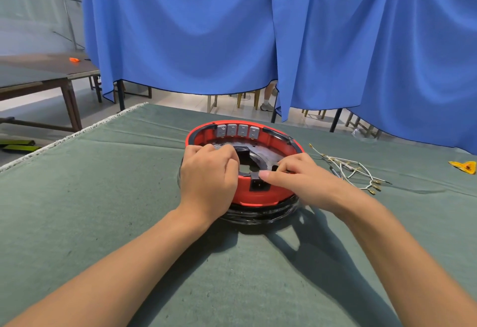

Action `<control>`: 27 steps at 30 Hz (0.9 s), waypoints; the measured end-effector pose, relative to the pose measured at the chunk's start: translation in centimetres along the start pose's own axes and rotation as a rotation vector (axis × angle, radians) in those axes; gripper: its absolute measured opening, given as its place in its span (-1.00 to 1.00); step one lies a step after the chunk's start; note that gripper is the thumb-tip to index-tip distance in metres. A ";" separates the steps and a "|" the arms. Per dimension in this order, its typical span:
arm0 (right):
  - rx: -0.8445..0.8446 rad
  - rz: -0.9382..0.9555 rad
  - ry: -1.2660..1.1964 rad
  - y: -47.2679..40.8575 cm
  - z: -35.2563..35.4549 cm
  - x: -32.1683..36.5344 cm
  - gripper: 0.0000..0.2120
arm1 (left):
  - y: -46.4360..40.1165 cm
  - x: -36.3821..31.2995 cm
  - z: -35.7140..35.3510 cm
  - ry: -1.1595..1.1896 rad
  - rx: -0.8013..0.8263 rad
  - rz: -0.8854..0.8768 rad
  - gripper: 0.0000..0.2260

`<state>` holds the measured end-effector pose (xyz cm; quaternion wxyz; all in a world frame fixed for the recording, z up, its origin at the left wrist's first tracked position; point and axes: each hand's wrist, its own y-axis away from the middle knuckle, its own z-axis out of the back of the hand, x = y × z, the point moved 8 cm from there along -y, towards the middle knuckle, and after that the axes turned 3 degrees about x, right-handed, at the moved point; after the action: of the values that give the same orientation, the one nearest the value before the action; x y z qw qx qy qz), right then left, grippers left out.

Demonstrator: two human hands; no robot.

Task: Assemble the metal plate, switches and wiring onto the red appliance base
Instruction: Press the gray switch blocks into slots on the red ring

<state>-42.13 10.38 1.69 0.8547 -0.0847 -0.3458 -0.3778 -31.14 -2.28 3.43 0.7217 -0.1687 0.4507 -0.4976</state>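
Here both curled hands work the round red appliance base [258,197]: left hand [209,174] grips its rim, right hand [296,174] pinches a black part; white wiring [351,169] lies right on the felt tabletop [103,197].

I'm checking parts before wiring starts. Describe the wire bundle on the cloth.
The wire bundle is a loose tangle of thin white leads, with one darker lead, ending in small brass-coloured terminals. It lies flat on the green cloth, to the right of the red base and apart from it. Neither hand touches it.
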 end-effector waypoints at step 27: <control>-0.508 0.070 0.113 2.4 4.7 -2.7 -0.72 | -0.5 -0.3 0.2 0.243 0.404 0.041 -0.40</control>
<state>-44.22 15.53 3.76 0.8366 -0.2871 -0.1885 -0.4269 -31.25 -2.26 4.01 0.6910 0.0494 0.4289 -0.5797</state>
